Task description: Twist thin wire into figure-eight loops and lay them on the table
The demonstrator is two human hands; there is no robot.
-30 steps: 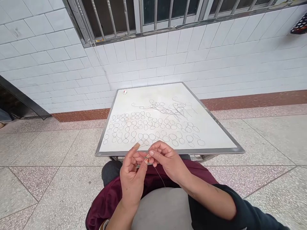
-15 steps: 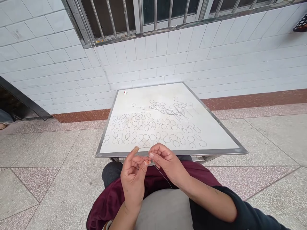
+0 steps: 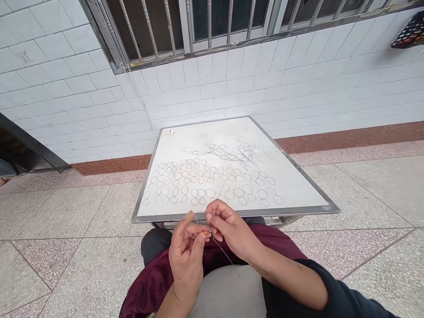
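Between my two hands, just in front of the table's near edge, is a thin wire [image 3: 222, 250] bent into a loop at its upper end. Its straight tail runs down to the right over my lap. My left hand [image 3: 187, 251] pinches the wire between thumb and fingers, with a tan wrapping on its index fingertip. My right hand [image 3: 228, 227] grips the loop's right side between thumb and index finger. Beyond the hands, many wire figure-eight loops [image 3: 238, 194] lie in rows on the white tabletop [image 3: 298, 190].
A tangle of unsorted wires [image 3: 232, 152] lies farther back on the table. A small red-and-white object [image 3: 171, 132] sits at the far left corner. Behind stands a white tiled wall [image 3: 198, 97] with a barred window [image 3: 198, 26]. A dark dotted cloth [image 3: 409, 33] hangs at upper right.
My hands have come closer together, the left one shifting slightly right and down. The loop between them looks narrower, and the wire's tail has swung a little. The view has tilted slightly.
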